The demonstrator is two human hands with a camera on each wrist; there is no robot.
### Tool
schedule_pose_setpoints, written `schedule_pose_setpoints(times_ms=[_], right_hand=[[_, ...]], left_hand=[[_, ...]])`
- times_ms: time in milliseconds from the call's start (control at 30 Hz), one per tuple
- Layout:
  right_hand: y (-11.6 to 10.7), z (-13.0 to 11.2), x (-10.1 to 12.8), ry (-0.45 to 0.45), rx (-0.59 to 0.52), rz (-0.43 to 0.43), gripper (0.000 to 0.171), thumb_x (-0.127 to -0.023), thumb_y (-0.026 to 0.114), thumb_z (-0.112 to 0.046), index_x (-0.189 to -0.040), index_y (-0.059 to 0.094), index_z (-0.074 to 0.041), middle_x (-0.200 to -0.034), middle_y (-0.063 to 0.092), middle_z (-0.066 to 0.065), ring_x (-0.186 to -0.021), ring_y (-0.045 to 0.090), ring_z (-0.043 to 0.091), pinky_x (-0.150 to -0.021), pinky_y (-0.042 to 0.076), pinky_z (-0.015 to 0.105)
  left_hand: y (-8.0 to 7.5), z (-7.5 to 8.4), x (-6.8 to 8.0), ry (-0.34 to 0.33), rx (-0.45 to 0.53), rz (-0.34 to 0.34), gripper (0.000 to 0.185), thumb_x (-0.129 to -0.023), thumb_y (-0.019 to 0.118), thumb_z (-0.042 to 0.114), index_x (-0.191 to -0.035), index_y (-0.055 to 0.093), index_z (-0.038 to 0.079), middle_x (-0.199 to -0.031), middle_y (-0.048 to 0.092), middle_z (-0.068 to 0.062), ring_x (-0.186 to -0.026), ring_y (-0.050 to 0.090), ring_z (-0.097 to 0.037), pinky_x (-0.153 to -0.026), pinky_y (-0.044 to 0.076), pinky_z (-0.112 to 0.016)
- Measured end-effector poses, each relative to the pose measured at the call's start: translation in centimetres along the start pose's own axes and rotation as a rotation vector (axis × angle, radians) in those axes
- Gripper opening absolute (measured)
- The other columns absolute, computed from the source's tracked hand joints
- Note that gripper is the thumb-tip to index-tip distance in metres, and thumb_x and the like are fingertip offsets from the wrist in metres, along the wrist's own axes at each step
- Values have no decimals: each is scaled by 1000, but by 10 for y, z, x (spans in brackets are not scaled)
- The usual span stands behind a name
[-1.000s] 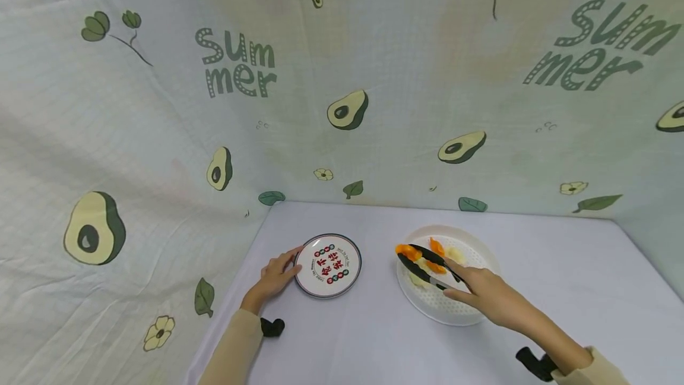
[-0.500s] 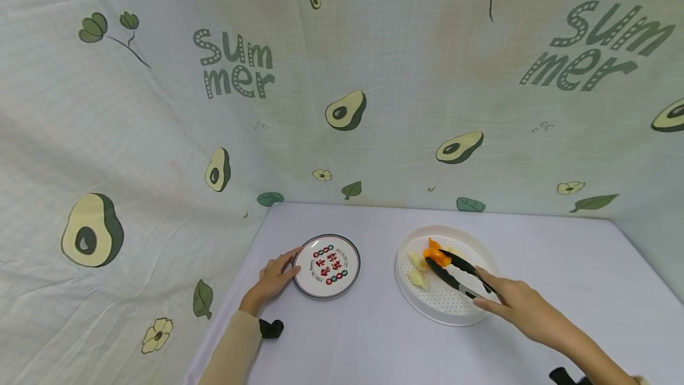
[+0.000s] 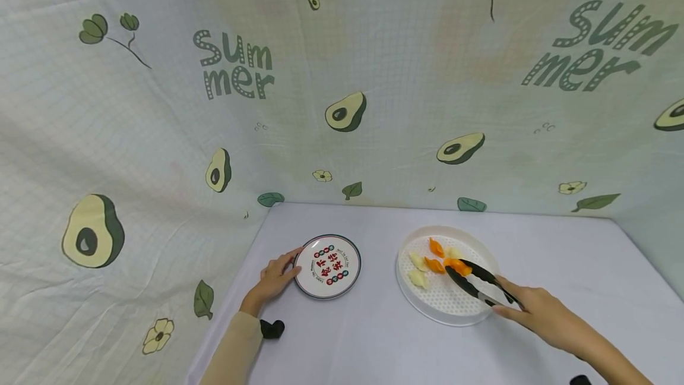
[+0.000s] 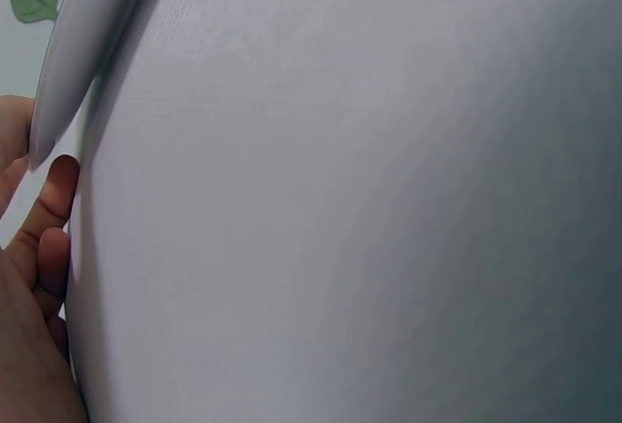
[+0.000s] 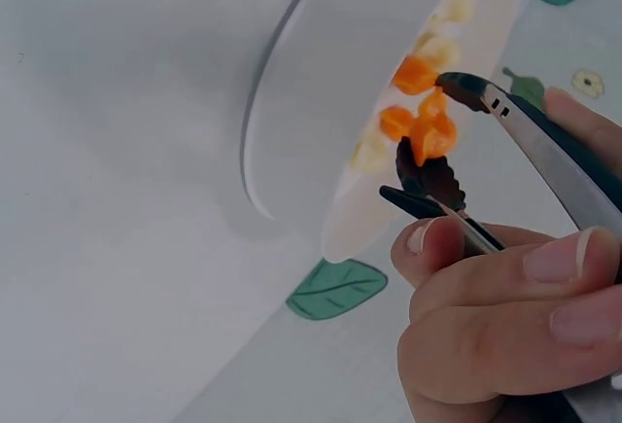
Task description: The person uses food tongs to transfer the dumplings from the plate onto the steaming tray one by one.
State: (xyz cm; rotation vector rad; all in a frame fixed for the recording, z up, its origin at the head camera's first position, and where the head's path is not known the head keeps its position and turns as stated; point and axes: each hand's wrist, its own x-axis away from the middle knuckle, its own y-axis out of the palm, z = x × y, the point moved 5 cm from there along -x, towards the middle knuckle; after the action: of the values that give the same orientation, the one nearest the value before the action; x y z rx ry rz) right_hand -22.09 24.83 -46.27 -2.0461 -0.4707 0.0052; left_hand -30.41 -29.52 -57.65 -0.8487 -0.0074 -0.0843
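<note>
My right hand [image 3: 545, 314] grips black-tipped metal tongs [image 3: 462, 284] over the right part of a round white tray [image 3: 408, 300] with a dotted base. Between the tong tips is an orange dumpling-shaped piece [image 3: 458, 265], also seen in the right wrist view beside the dark tips [image 5: 433, 137]. Two more orange pieces [image 3: 436, 247] and several pale yellow ones [image 3: 418, 279] lie in the tray. My left hand [image 3: 275, 274] holds the near-left rim of a small white plate [image 3: 307, 272] with red writing, thumb and fingers at its edge. In the left wrist view the plate [image 4: 83, 53] appears edge-on.
A white-covered table [image 3: 369, 343] carries both dishes, which stand apart with bare cloth between them. Behind and to the left hangs a pale curtain [image 3: 395, 183] printed with avocados, leaves and lettering.
My right hand has moved right and slightly toward me, carrying the tongs with an orange piece from the tray's left edge across to its right part. The left hand and plate have stayed put.
</note>
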Motion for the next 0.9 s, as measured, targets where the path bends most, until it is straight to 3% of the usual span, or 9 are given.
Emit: schedule_pose_setpoints(times_ms=[100, 500, 900], right_hand=[[2, 3, 0, -4, 7, -10, 80, -95, 64, -45, -143, 40, 15, -123, 55, 42, -113, 55, 54, -82, 48, 62], [12, 13, -10, 74, -16, -102, 82, -93, 66, -45, -139, 41, 19, -122, 51, 46, -107, 55, 59, -74, 51, 61], [11, 16, -11, 77, 17, -93, 84, -93, 67, -46, -140, 40, 18, -121, 52, 46, -106, 55, 58, -74, 50, 63]], left_hand=[[0, 0, 1, -4, -6, 0, 52, -100, 59, 35, -150, 46, 26, -143, 52, -9, -122, 41, -33, -100, 19, -62], [2, 1, 3, 3, -8, 6, 51, -101, 58, 33, -150, 47, 24, -146, 49, -11, -122, 41, -34, -100, 20, -63], [-2, 2, 0, 2, -16, 7, 52, -100, 58, 37, -150, 47, 26, -143, 51, -10, -116, 42, -29, -101, 20, -63]])
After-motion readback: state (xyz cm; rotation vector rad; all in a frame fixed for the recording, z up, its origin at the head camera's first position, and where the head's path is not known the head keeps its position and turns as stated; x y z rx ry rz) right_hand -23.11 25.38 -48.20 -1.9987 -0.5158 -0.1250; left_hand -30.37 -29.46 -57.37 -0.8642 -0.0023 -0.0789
